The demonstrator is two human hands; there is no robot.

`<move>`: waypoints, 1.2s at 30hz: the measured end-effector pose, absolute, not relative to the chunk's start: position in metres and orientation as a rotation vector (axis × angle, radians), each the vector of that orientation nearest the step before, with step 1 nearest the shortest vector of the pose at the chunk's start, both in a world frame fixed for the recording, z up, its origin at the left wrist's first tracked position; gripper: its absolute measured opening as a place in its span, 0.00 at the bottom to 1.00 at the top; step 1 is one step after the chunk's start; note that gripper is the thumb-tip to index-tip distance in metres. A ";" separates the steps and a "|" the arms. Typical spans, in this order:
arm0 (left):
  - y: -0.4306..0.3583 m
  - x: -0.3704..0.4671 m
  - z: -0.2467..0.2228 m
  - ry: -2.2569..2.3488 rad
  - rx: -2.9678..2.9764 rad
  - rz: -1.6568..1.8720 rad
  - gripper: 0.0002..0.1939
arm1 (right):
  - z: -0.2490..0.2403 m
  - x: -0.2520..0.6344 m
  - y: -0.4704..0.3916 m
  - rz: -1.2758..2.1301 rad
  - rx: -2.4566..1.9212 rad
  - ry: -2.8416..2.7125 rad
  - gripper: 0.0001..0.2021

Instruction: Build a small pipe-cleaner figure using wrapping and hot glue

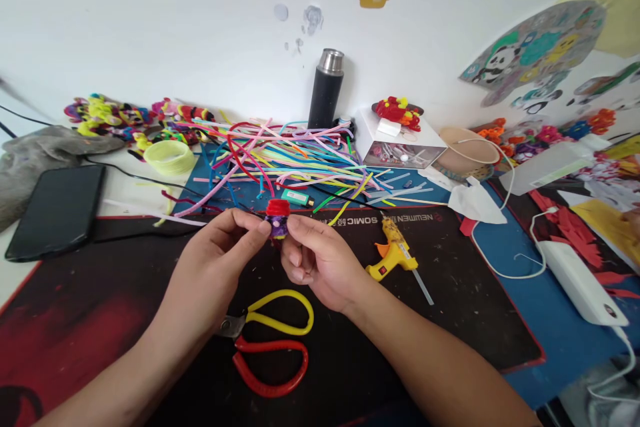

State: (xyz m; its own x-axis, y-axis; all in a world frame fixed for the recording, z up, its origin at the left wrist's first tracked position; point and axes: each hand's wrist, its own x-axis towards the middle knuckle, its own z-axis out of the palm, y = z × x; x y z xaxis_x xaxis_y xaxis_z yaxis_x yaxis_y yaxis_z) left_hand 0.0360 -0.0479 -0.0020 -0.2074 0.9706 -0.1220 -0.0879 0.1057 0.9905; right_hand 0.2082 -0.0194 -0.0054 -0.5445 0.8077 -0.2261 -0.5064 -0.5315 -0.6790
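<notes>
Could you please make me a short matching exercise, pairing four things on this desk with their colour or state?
Column one
1. small red-and-purple piece
2. scissors
3. glue gun
4. flask

Column two
A. black with a silver-coloured top
B. one yellow handle, one red
C. held between the left hand and the right hand
D. yellow body with an orange trigger

Pairs: 1-C, 2-B, 3-D, 4-A

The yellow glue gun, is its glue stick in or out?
Partly in: the glue stick projects from the back of the glue gun; the rest is hidden.
</notes>
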 end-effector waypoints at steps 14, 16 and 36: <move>-0.048 0.037 0.004 1.385 0.986 1.272 0.19 | -0.005 0.209 -0.020 2.134 -0.668 -0.695 0.25; -0.048 0.038 0.005 1.386 0.983 1.269 0.19 | -0.005 0.209 -0.020 2.132 -0.675 -0.694 0.25; -0.047 0.037 0.011 1.320 0.913 1.283 0.18 | -0.003 0.211 -0.020 2.141 -0.670 -0.771 0.24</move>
State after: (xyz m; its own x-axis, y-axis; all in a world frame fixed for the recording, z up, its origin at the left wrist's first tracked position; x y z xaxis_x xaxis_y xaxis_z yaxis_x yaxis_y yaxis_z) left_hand 0.0366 -0.0467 0.0111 -0.1763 0.9710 -0.1618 -0.1339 0.1392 0.9812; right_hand 0.2114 -0.0199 -0.0029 -0.5810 0.7857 -0.2122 -0.4703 -0.5369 -0.7004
